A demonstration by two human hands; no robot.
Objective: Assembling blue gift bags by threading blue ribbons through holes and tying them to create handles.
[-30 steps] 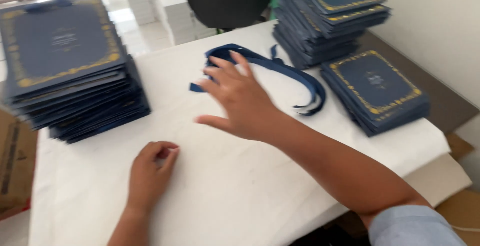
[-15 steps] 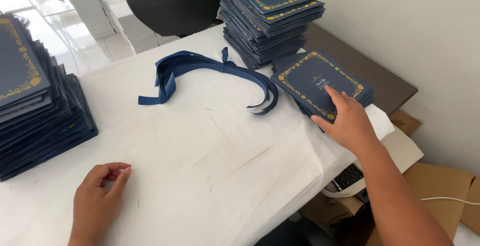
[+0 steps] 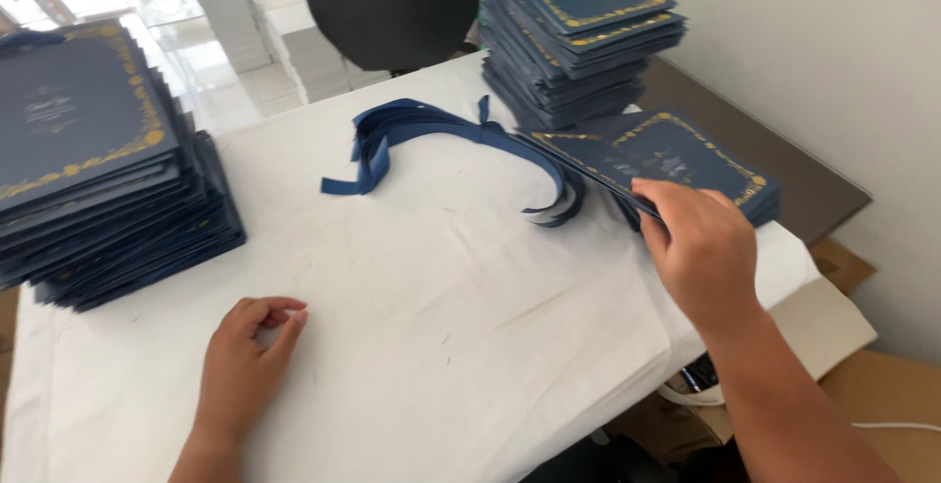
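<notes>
My right hand [image 3: 701,248] grips the near edge of a dark blue folder with a gold border [image 3: 598,161] and lifts it off a low stack of the same folders [image 3: 711,164] at the right of the table. My left hand [image 3: 245,360] rests on the white table cover [image 3: 441,306] with its fingers loosely curled and nothing in it. A bundle of dark blue ribbons [image 3: 431,130] lies on the cover between the two hands, just left of the lifted folder.
A tall stack of blue folders [image 3: 578,37] stands at the back right, another tall stack [image 3: 93,169] at the left. A black office chair [image 3: 397,12] is behind the table. White boxes [image 3: 235,12] sit on the floor beyond. Cardboard [image 3: 882,395] lies at the lower right.
My right hand moved from the ribbons to the low stack at the right and has taken hold of the top folder, lifting its edge. My left hand stayed on the cover.
</notes>
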